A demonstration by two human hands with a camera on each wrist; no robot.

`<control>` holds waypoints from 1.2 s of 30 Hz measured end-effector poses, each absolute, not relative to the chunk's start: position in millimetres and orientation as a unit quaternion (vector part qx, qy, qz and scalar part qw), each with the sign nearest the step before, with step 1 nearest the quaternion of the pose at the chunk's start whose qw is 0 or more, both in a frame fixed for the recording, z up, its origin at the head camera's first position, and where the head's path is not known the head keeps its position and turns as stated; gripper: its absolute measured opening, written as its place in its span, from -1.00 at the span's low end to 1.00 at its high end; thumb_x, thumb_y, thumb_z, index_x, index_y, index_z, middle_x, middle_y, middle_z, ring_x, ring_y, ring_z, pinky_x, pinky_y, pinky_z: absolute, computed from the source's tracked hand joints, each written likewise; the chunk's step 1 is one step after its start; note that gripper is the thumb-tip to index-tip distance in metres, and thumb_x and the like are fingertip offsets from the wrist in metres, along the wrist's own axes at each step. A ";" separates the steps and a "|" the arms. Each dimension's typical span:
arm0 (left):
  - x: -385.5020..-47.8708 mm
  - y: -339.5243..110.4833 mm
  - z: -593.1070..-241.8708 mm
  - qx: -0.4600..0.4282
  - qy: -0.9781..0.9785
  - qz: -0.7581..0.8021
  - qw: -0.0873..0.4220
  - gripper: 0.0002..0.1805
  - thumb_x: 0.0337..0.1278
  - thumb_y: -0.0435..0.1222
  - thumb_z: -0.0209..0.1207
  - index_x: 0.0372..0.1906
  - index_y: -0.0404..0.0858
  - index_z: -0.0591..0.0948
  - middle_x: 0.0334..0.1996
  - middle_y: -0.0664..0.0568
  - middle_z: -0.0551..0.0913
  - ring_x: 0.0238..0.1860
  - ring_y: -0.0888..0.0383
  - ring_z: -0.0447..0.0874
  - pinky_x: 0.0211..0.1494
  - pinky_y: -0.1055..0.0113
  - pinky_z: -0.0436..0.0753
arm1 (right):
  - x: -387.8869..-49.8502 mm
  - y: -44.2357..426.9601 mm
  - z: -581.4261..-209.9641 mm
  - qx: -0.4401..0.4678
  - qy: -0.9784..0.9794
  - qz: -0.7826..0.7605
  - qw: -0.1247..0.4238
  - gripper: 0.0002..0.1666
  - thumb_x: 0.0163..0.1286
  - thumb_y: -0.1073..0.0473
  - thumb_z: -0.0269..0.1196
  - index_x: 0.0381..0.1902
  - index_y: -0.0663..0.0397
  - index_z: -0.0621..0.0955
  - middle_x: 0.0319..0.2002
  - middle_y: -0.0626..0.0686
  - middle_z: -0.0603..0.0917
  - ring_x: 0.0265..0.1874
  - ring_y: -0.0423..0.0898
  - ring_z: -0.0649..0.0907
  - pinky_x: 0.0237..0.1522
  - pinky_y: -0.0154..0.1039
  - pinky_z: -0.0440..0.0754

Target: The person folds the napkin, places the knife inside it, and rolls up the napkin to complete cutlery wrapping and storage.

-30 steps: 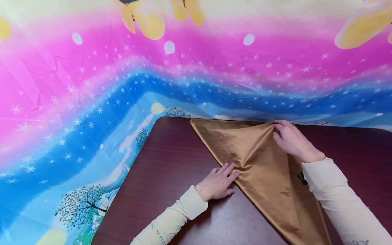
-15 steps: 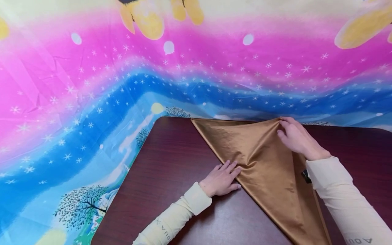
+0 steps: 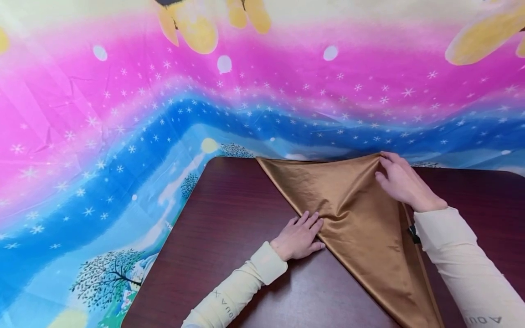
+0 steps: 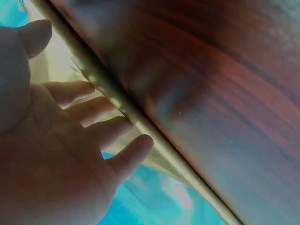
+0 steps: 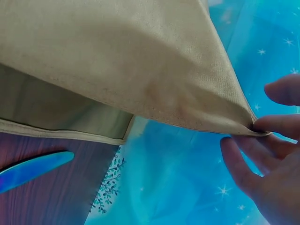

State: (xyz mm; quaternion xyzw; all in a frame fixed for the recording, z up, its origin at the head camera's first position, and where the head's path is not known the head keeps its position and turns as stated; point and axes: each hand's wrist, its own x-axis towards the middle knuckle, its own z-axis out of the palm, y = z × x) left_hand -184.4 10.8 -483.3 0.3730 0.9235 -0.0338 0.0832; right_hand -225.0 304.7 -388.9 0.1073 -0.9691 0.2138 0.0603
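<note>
A shiny golden-brown cloth (image 3: 357,218) lies folded on the dark wooden table, its diagonal fold facing the left hand. The left hand (image 3: 297,238), fingers spread and fairly straight, rests its fingertips on that fold. Creases gather just beyond those fingertips. In the left wrist view the fingers (image 4: 126,154) reach the folded edge (image 4: 154,136). At the table's far edge the right hand (image 3: 404,180) pinches a corner of the cloth's upper layer, raised off the layer beneath. The right wrist view shows this corner (image 5: 251,126) between the fingers, with the lower layer (image 5: 56,105) under it.
The dark red-brown table (image 3: 229,218) has a rounded far-left corner. Behind it hangs a pink and blue printed backdrop (image 3: 287,91) with snowflakes. A small black thing (image 3: 414,234) shows beside the right cuff. A blue, shiny, narrow object (image 5: 37,169) appears over the table.
The right hand has drawn the pinched corner away and to the right, smoothing the upper layer. The left hand has shifted slightly right and away, still on the fold.
</note>
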 end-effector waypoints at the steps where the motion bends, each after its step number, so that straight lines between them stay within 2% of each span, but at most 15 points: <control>1: -184.7 11.3 -483.6 0.374 0.923 -0.034 0.083 -0.25 0.36 0.20 -0.14 0.51 -0.04 0.12 0.54 0.07 0.06 0.53 0.01 0.03 0.46 0.10 0.23 | -225.4 305.8 -389.2 0.106 -0.970 0.212 0.060 -0.36 0.43 0.24 0.01 0.28 0.68 0.23 0.39 0.51 0.12 0.35 0.46 0.13 0.33 0.31 0.10; 12: -185.6 15.3 -481.1 0.378 0.922 -0.042 0.071 -0.26 0.36 0.21 -0.14 0.51 0.00 0.12 0.53 0.11 0.08 0.54 0.03 0.02 0.47 0.12 0.22 | -227.7 315.5 -387.2 0.088 -0.972 0.213 0.043 -0.34 0.46 0.21 -0.02 0.32 0.66 0.18 0.42 0.50 0.04 0.37 0.48 0.07 0.32 0.35 0.06; 22: -187.9 25.4 -479.5 0.378 0.920 -0.048 0.096 -0.33 0.37 0.21 -0.17 0.49 0.13 0.16 0.54 0.16 0.04 0.54 0.05 -0.01 0.48 0.12 0.18 | -231.7 322.4 -384.4 0.079 -0.975 0.205 0.035 -0.30 0.49 0.17 -0.04 0.35 0.64 0.12 0.45 0.48 -0.03 0.39 0.48 0.02 0.31 0.36 0.04; 29: -189.1 30.6 -482.6 0.382 0.918 -0.056 0.095 -0.33 0.36 0.23 -0.17 0.48 0.11 0.18 0.53 0.18 0.06 0.54 0.05 0.00 0.48 0.12 0.19 | -235.5 323.7 -388.2 0.082 -0.974 0.206 0.050 -0.32 0.44 0.22 0.00 0.33 0.66 0.16 0.42 0.51 0.03 0.36 0.50 0.07 0.29 0.38 0.07; 36: -190.5 33.7 -486.0 0.379 0.917 -0.058 0.105 -0.32 0.35 0.24 -0.19 0.49 0.13 0.17 0.54 0.19 0.04 0.55 0.06 -0.03 0.49 0.12 0.16 | -240.6 326.1 -406.1 0.099 -0.971 0.214 0.031 -0.31 0.42 0.24 0.03 0.27 0.76 0.17 0.37 0.60 0.03 0.36 0.50 0.05 0.32 0.35 0.05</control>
